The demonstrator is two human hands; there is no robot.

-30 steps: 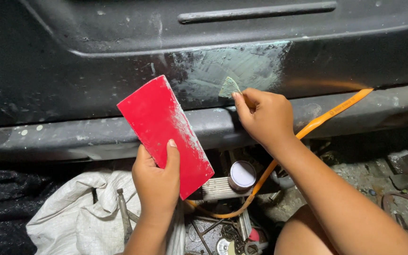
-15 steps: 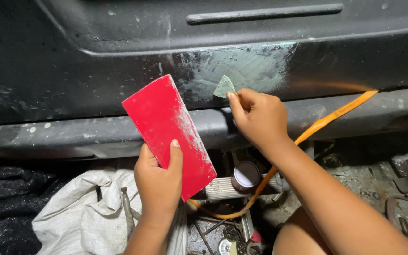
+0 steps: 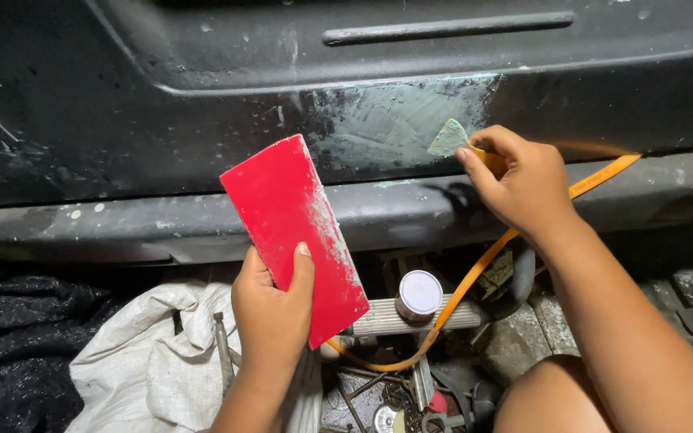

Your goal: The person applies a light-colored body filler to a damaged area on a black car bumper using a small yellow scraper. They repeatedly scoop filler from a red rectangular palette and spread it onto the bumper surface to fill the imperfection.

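Down at the left a white sack [image 3: 134,373] is lying crumpled on the ground. The left hand [image 3: 273,309] is gripping a red board [image 3: 298,232], tilted, smeared with pale filler. Further right, the right hand [image 3: 523,180] is pinching a small putty scraper [image 3: 447,139] against the greenish filler patch [image 3: 395,120] on the dark car panel [image 3: 122,120], with an orange strap [image 3: 483,265] trailing underneath.

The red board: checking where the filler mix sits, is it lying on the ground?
No, the left hand holds the red board up in front of the dark car panel.
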